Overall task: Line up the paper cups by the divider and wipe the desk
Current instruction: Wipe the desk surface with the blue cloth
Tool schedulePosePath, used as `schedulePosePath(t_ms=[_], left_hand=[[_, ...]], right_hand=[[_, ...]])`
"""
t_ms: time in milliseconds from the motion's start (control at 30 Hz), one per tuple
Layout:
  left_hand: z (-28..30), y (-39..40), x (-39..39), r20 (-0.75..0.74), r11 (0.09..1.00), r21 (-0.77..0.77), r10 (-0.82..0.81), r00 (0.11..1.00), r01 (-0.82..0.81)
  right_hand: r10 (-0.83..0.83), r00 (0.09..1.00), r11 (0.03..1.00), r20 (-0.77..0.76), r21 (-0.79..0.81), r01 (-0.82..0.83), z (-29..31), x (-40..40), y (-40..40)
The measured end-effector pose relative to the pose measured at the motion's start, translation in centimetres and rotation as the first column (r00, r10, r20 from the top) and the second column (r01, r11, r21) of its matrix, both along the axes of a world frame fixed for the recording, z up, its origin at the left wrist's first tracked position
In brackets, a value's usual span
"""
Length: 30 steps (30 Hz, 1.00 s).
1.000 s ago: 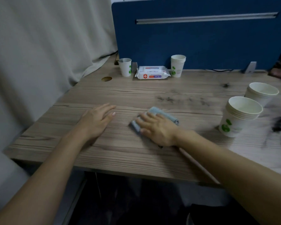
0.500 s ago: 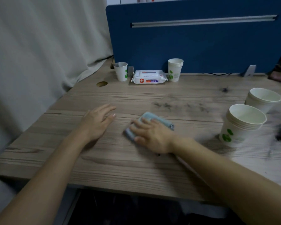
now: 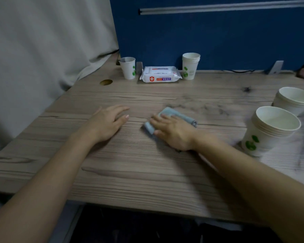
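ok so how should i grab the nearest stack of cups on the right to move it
Wrap the right hand around the side wall of the nearest cup stack, just under the rims, coming from its left. It stands upright and tapers downward, so the stacked rims probably stop a slip.

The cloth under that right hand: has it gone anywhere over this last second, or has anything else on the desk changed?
The right hand has slid the blue cloth slightly left across the desk, closer to the left hand, pressing flat on it throughout. Nothing was picked up or let go. The left hand stayed flat on the wood; the paper cups and the wet wipes pack by the divider stayed put.
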<state>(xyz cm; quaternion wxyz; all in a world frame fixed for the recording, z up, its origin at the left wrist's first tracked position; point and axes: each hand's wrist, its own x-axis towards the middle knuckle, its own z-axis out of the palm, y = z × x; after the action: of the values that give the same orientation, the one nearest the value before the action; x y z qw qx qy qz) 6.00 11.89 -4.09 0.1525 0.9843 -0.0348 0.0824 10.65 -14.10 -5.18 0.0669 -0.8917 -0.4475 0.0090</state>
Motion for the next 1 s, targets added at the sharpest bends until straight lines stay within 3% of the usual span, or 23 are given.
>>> schedulePosePath(t_ms=[67,167,267,333,400,467,600,667,733,867,1000], left_hand=[[0.3,-0.6,0.5,-0.001,1.000,-0.012,-0.018,1.000,0.018],[0.5,-1.1,0.9,0.009,1.000,-0.010,-0.027,1.000,0.027],[0.2,-0.8,0.7,0.019,0.999,0.008,-0.032,0.999,0.032],[0.1,-0.5,0.4,-0.005,0.999,0.008,-0.036,0.999,0.036],[0.1,-0.1,0.4,-0.022,0.999,0.002,-0.035,0.999,0.035],[0.1,0.2,0.6,-0.036,1.000,-0.005,-0.023,0.999,0.023],[0.2,0.1,1.7,-0.012,0.999,-0.043,-0.028,1.000,0.028],[0.2,0.1,2.3,0.008,0.999,-0.045,-0.028,1.000,0.028],[0.2,0.1,2.4,0.006,0.999,-0.037,-0.026,1.000,0.026],[0.2,0.3,1.9,0.014,0.999,-0.043,-0.032,0.999,0.033],[0.4,0.6,1.7,0.000,0.999,-0.031,-0.015,1.000,0.015]], right_hand=[[0.159,0.987,0.987,0.035,0.033,-0.160,-0.7,-3.3,0.8],[0.187,0.980,0.982,-0.065,0.048,-0.184,-1.1,-3.8,-0.2],[-0.017,0.999,1.000,-0.048,0.023,0.018,-0.6,1.4,-2.2],[-0.215,0.974,0.977,-0.073,-0.025,0.213,0.0,4.9,-3.1],[-0.298,0.950,0.954,-0.092,-0.061,0.293,0.0,6.2,-2.2],[-0.257,0.963,0.966,-0.079,-0.059,0.252,-0.2,5.3,-0.1],[0.020,1.000,1.000,0.008,0.023,-0.020,-1.0,-0.7,2.4],[0.097,0.995,0.995,-0.037,0.042,-0.096,-1.3,-1.8,1.4],[0.035,0.996,0.998,-0.083,0.048,-0.031,-1.1,0.2,-0.4],[-0.290,0.951,0.957,-0.106,-0.048,0.286,-0.1,6.4,-2.5],[-0.267,0.962,0.963,-0.055,-0.051,0.265,-0.3,6.5,0.4]])
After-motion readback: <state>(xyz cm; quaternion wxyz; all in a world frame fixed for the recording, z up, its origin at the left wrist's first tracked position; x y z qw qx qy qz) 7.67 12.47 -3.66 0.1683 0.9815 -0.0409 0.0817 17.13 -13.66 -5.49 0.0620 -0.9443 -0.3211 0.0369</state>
